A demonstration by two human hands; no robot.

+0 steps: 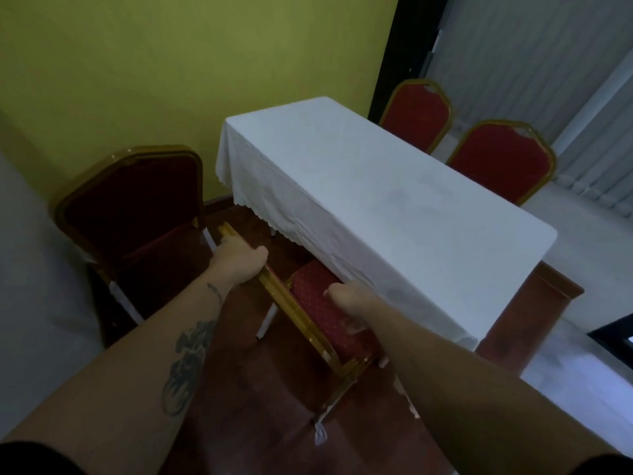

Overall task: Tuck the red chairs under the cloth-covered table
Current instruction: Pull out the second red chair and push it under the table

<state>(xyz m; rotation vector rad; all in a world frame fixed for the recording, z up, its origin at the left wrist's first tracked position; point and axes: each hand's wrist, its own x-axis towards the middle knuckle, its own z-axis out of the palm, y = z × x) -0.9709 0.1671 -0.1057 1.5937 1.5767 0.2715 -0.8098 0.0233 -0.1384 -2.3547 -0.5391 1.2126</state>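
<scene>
A long table under a white cloth [376,186] fills the middle of the view. Right below me a red chair with a gold frame [315,299] stands at the table's near long side, its red padding partly under the hanging cloth. My left hand [239,260] grips the gold top rail of its back. My right hand [349,301] is closed against the red padding close to the cloth edge. A second red chair [130,214] stands to the left, apart from the table. Two more red chairs [418,114] [503,159] stand at the far side.
A yellow wall [171,63] runs behind the left chair and the table's far end. Grey vertical blinds [548,63] hang at the right. The table stands on a brown wooden platform [534,303]. A dark object [613,337] shows at the right edge.
</scene>
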